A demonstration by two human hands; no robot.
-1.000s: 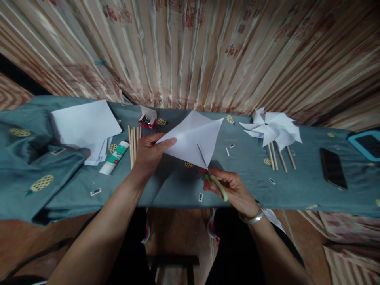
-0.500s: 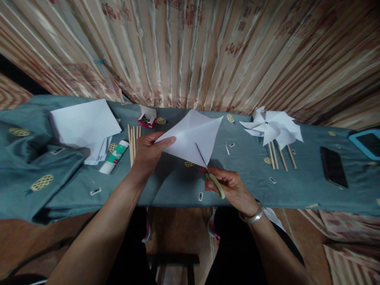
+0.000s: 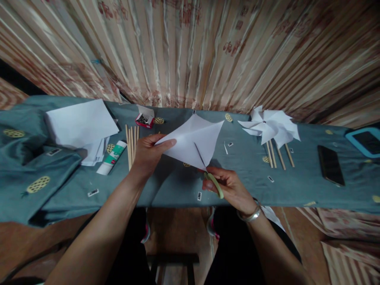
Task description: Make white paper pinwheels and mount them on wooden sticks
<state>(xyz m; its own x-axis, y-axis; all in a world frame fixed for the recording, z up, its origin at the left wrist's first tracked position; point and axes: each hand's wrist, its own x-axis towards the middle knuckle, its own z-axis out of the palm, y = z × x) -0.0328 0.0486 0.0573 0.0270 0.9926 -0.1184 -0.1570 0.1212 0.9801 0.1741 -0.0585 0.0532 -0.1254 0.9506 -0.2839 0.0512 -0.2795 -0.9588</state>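
My left hand (image 3: 150, 152) pinches the left corner of a white paper square (image 3: 190, 138), thumb on top, holding it above the table. In my right hand (image 3: 228, 188) are scissors (image 3: 215, 185) with pale green handles, my fingers wrapped round the loops. Their blades reach into the paper's near corner, and one dark blade lies over the sheet, pointing toward its middle. Just left of my left hand lie several wooden sticks (image 3: 130, 144) and a green and white glue stick (image 3: 112, 157).
White paper pinwheels (image 3: 274, 124) on sticks lie to the right, with a black phone (image 3: 331, 165) and a blue-framed device (image 3: 365, 141) beyond. A paper stack (image 3: 83, 122) lies left, near a small red box (image 3: 145, 118) of metal bits. Behind the cloth-covered table (image 3: 172, 190) hangs a curtain (image 3: 178, 59).
The scissors and the paper's near corner have shifted slightly, with the blades still in the paper. Both hands keep their holds. The whole view has moved a little.
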